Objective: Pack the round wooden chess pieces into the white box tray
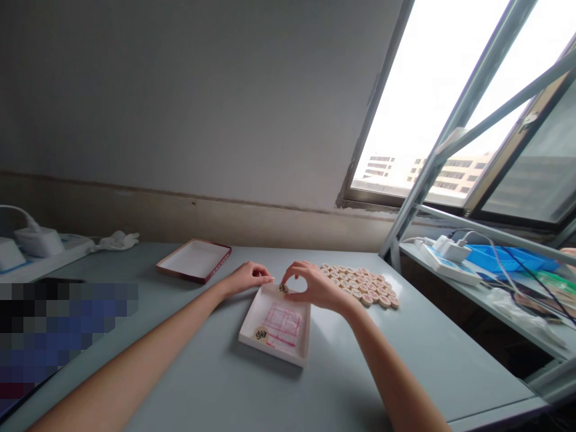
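Observation:
A shallow white box (pixel 306 336) lies before me, with red lines on its bottom. One round xiangqi piece (pixel 260 333) with a dark character rests in its near left corner. My right hand (pixel 310 287) pinches a second xiangqi piece (pixel 282 289) between thumb and fingers at the box's far end. At the far left corner of the box, my left hand (pixel 249 278) is closed, its fingertips by the rim; whether it holds anything is hidden. Rows of xiangqi pieces (pixel 360 283) lie flat on the table to the right of my right hand.
An upturned box lid (pixel 194 259) with a dark red edge lies at the back left. A power strip (pixel 54 249) with plugs stands at the far left. On the right, a metal frame (pixel 407 210) rises beside a shelf with a blue basket (pixel 508 258) and cables.

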{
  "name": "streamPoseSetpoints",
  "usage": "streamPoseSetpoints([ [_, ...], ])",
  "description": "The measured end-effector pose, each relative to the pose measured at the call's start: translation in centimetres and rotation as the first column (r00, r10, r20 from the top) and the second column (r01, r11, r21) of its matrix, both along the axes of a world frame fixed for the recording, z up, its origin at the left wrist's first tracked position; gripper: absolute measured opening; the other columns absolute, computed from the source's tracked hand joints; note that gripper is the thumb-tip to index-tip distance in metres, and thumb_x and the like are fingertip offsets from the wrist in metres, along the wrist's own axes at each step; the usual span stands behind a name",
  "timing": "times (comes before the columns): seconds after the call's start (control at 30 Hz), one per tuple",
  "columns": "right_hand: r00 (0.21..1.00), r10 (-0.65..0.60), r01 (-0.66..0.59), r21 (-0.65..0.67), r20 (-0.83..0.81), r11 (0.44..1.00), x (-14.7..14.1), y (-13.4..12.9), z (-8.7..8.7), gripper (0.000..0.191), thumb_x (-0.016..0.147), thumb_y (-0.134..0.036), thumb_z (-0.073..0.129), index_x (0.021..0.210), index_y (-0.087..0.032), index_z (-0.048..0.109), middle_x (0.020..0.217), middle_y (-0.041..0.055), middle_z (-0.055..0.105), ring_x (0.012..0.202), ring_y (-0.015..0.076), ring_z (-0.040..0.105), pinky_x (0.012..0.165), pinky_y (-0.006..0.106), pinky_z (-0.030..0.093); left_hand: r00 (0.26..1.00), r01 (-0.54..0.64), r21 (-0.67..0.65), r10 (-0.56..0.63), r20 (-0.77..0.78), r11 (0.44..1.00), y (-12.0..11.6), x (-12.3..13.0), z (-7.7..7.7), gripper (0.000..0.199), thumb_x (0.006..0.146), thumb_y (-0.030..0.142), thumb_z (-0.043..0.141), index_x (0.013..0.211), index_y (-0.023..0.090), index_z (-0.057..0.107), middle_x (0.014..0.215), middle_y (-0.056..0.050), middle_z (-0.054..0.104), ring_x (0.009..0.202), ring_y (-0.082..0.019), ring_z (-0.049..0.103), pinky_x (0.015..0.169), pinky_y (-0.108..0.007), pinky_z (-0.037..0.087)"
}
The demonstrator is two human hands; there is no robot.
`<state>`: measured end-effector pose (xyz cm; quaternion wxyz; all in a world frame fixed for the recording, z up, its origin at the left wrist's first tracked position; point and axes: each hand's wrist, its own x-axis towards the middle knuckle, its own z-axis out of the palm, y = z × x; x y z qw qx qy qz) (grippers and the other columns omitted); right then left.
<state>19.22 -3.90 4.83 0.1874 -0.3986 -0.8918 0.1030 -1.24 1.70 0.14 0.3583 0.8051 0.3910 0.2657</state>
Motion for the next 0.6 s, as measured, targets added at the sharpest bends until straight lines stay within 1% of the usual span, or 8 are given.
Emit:
streamPoseSetpoints([
  [0.1,0.978,-0.206,0.205,0.035,0.029,0.978,2.7,0.6,0.5,0.017,0.073,-0.036,0.058,0.084,-0.023,0.059,0.091,0.0016,0.055,0.088,0.0168,0.048,0.079,0.031,0.033,1.000,-0.013,-0.016,0.013,0.010,1.000,-0.3,0.0,0.1,0.039,0.068,0.048,0.054,0.070,0.011,0.064,0.063,-0.001,0.056,0.062,-0.014,0.047,0.056,-0.022,0.033],
  [0.2,0.904,-0.400,0.386,0.115,0.151,0.915,5.3,0.9,0.3,0.016,0.073,-0.036,0.057,0.082,-0.022,0.059,0.091,0.0039,0.055,0.091,0.0209,0.047,0.080,0.036,0.032,1.000,-0.014,-0.011,0.014,0.012,1.000,-0.3,-0.1,0.1,0.039,0.068,0.048,0.054,0.070,0.011,0.064,0.063,-0.001,0.055,0.062,-0.014,0.046,0.056,-0.022,0.032],
  [0.27,0.847,-0.487,0.448,0.205,0.214,0.870,6.3,1.1,0.0,0.019,0.071,-0.033,0.060,0.085,-0.022,0.059,0.093,0.0057,0.055,0.094,0.0240,0.045,0.080,0.039,0.031,1.000,-0.007,-0.001,0.007,0.011,1.000,-0.2,-0.1,0.0,0.039,0.068,0.048,0.053,0.070,0.011,0.064,0.062,-0.001,0.054,0.062,-0.013,0.046,0.056,-0.022,0.031],
  [0.33,0.840,-0.504,0.448,0.267,0.202,0.853,6.3,1.2,0.1,0.023,0.068,-0.031,0.064,0.088,-0.022,0.058,0.095,0.0060,0.054,0.095,0.0248,0.044,0.080,0.040,0.031,1.000,-0.004,0.006,0.004,0.013,1.000,0.0,-0.1,-0.2,0.039,0.068,0.049,0.054,0.069,0.011,0.063,0.062,-0.001,0.054,0.061,-0.013,0.045,0.056,-0.022,0.031],
  [0.4,0.899,-0.415,0.376,0.238,0.140,0.895,5.3,1.0,0.4,0.019,0.069,-0.031,0.064,0.086,-0.023,0.059,0.094,0.0039,0.054,0.094,0.0219,0.045,0.081,0.038,0.031,1.000,-0.003,0.008,0.003,0.013,1.000,0.2,-0.1,-0.4,0.039,0.068,0.049,0.053,0.069,0.011,0.063,0.062,-0.001,0.053,0.061,-0.013,0.045,0.056,-0.021,0.031],
  [0.5,0.995,-0.076,0.076,0.006,0.059,0.997,1.9,-0.1,0.8,0.012,0.073,-0.031,0.060,0.083,-0.024,0.061,0.089,0.0007,0.055,0.085,0.0149,0.049,0.078,0.028,0.036,1.000,0.000,0.014,0.000,0.005,1.000,0.3,-0.1,-0.5,0.039,0.068,0.049,0.053,0.070,0.011,0.063,0.061,0.000,0.053,0.061,-0.013,0.045,0.055,-0.021,0.031],
  [0.53,0.997,0.061,-0.057,-0.089,0.040,0.994,0.6,-0.6,0.8,0.016,0.072,-0.030,0.061,0.087,-0.024,0.061,0.090,0.0005,0.055,0.084,0.0136,0.050,0.076,0.025,0.037,1.000,0.001,0.018,-0.001,0.000,1.000,0.4,-0.1,-0.5,0.039,0.068,0.049,0.052,0.070,0.011,0.063,0.061,0.000,0.053,0.060,-0.012,0.044,0.055,-0.021,0.031],
  [0.6,0.963,0.269,-0.258,-0.201,0.026,0.945,-2.0,-1.7,0.3,0.025,0.069,-0.027,0.064,0.093,-0.024,0.061,0.094,0.0001,0.056,0.085,0.0129,0.051,0.077,0.022,0.038,1.000,0.003,0.024,-0.003,-0.007,1.000,0.4,-0.1,-0.5,0.039,0.069,0.048,0.052,0.071,0.011,0.064,0.060,0.000,0.053,0.060,-0.012,0.044,0.054,-0.021,0.031],
])
